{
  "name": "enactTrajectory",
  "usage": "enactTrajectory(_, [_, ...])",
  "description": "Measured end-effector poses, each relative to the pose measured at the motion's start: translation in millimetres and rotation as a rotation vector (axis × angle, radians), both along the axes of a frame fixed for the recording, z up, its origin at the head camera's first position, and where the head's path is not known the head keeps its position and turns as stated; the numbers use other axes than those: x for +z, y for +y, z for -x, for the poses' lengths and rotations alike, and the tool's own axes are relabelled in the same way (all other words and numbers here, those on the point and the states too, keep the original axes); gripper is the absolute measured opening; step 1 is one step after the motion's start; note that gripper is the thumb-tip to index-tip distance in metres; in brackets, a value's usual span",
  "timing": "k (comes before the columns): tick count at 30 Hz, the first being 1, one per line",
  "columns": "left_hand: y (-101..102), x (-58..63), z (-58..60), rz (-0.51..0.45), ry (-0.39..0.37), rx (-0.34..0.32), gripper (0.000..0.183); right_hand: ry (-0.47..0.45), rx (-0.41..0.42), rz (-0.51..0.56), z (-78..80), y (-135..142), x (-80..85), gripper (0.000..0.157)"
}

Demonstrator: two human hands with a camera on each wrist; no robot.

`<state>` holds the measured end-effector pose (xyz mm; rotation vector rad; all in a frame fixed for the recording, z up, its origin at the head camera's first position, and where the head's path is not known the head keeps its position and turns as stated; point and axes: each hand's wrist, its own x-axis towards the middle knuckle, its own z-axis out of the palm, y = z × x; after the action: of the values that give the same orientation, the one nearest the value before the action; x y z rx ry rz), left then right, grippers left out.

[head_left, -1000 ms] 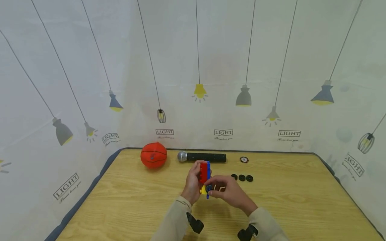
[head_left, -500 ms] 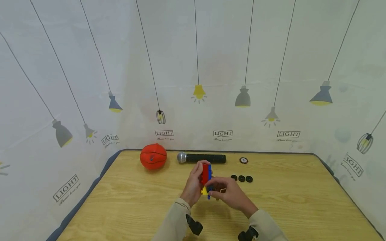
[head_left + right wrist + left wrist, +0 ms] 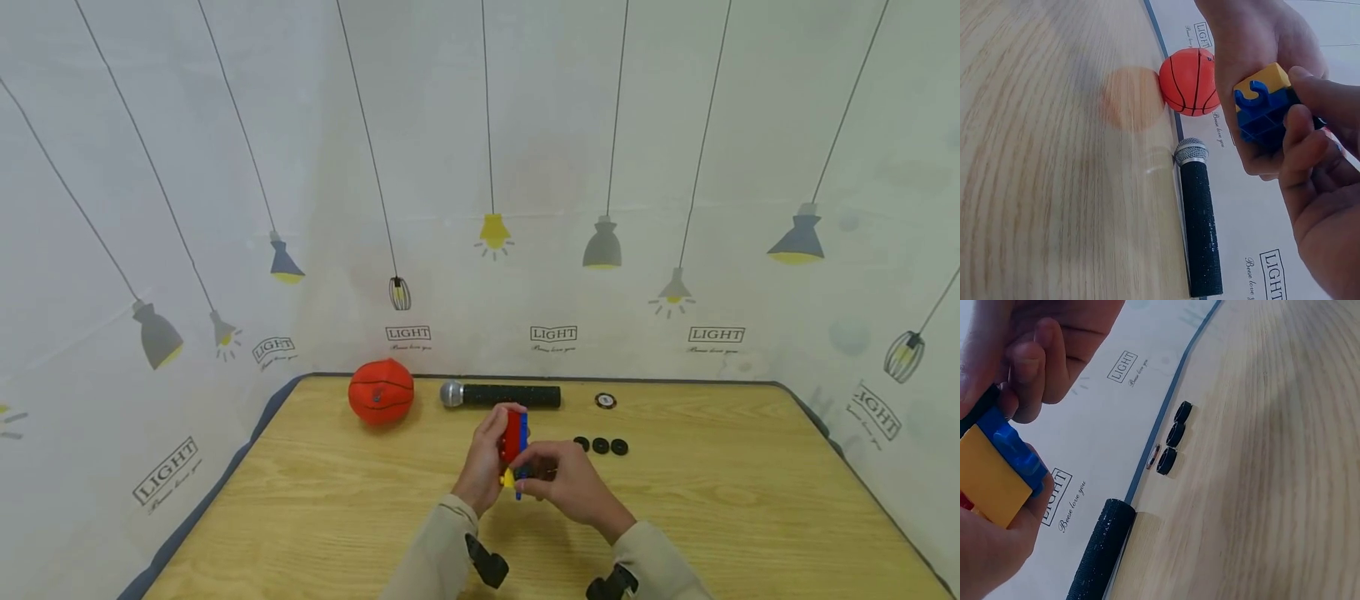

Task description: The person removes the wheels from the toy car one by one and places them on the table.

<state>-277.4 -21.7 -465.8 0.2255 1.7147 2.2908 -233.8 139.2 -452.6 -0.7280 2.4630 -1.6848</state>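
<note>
My left hand [image 3: 480, 467] grips a toy built of red, blue and yellow building blocks [image 3: 513, 437] above the middle of the table. A blue hook-shaped end [image 3: 1259, 100] shows beside the yellow block [image 3: 1279, 75] in the right wrist view. Thumb and fingers of my right hand [image 3: 573, 483] pinch a small black toy wheel [image 3: 980, 407] against the blue side of the toy. Fingers largely cover this wheel, so I cannot tell how it sits on the toy. Beyond the right hand, several similar black wheels [image 3: 601, 446] lie in a row on the table.
A red toy basketball [image 3: 381, 392] sits at the back left of the wooden table [image 3: 315, 500]. Beside it lies a black microphone [image 3: 510, 396] with a silver head. A round chip [image 3: 606, 401] lies farther right. Behind the table stands a lamp-printed backdrop [image 3: 555, 275].
The right fingers have closed in over the wheel, which showed more clearly a second ago. The toy has turned slightly in the left hand. Things on the table have stayed put.
</note>
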Motion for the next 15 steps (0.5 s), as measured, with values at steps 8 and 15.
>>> enactTrajectory(8, [2.1,-1.2,0.5,0.010,-0.032,0.012,0.041,0.045,-0.004,-0.015,0.6,0.8,-1.3,0.017])
enactTrajectory(15, [1.9,-5.3,-0.3,0.011,-0.055,0.026,0.042,0.073,0.012,-0.026,0.8,0.0,-5.2,0.017])
